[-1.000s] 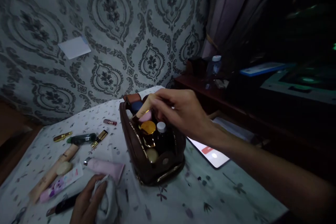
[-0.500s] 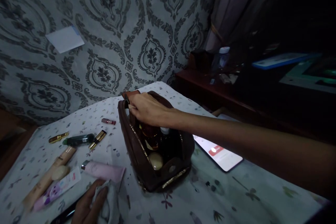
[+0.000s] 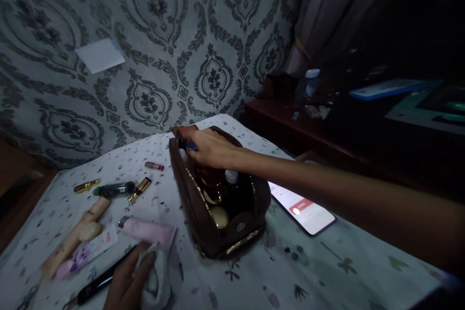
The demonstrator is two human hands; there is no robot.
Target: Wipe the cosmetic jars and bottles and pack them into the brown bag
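A brown zippered toiletry bag [image 3: 189,203] stands unzipped on the patterned sheet, with an amber bottle [image 3: 210,188], a white-capped dark bottle [image 3: 231,191] and a round cream-coloured item [image 3: 220,217] inside. My right hand [image 3: 212,149] reaches into its far end, fingers closed around a small blue thing [image 3: 191,145] mostly hidden. At the lower left, my left hand [image 3: 127,276] grips a crumpled pale cloth [image 3: 157,276]. Close to that hand lie a black makeup brush [image 3: 96,286] and a pink tube [image 3: 148,232].
Left of the bag lie a beige tube [image 3: 76,237], a purple-white tube [image 3: 87,254], a green bottle [image 3: 114,189], gold tubes [image 3: 140,190] and a small pink tube [image 3: 154,165]. A lit phone [image 3: 305,210] is to the right. Behind stands a dark red table [image 3: 269,109].
The view has shifted slightly, so the bag and items sit a little further right. A small blue thing now shows at my right fingertips. My left hand keeps hold of the cloth.
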